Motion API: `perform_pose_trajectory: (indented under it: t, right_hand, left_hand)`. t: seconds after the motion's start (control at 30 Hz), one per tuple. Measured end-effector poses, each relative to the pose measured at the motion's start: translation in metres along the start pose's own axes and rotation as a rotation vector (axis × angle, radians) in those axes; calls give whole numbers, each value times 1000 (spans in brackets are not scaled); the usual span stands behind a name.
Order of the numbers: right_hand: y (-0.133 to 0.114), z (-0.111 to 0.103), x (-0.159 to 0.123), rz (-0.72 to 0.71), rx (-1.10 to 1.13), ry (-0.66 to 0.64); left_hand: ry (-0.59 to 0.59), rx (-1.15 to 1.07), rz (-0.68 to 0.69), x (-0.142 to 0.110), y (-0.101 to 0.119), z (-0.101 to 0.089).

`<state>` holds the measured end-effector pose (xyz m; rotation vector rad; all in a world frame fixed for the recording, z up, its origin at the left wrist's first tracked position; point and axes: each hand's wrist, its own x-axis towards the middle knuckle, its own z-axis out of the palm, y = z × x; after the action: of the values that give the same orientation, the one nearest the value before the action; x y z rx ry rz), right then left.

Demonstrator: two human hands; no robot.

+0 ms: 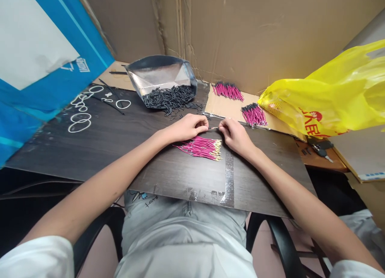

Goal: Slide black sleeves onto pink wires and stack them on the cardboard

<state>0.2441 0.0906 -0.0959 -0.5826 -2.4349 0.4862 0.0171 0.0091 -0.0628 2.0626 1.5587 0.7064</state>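
Observation:
My left hand (192,127) is closed in a pinch above the far edge of a bundle of magenta wires (198,147). Just to the right, my right hand (235,135) also pinches with thumb and forefinger. A short, thin wire (213,128) bridges the gap between the two sets of fingertips, dark with a bright metallic part; its ends are hidden in my fingers. The bundled wires lie side by side on the dark tabletop, their gold-coloured ends pointing right. Behind my left hand, many short black tubes (168,97) fill an open foil-lined bag (162,75) and spill from its mouth.
Two piles of magenta wires with black ends (227,91) lie on a cardboard strip (222,107). A yellow plastic bag (325,89) bulges in from the right. White rubber bands (80,122) and black sticks are at left. Cardboard walls (240,29) close off the back.

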Motion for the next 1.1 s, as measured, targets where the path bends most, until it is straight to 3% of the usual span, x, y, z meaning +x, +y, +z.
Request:
perform_pose_trajectory:
  t: [0.27,1.1]
  right_hand:
    - [-5,-2,-1,24,37,84]
    - [-6,-5,-1,24,106,24]
  left_hand:
    - [27,-7,5,0,0,0]
    - [28,-40,24,-2,-1,-3]
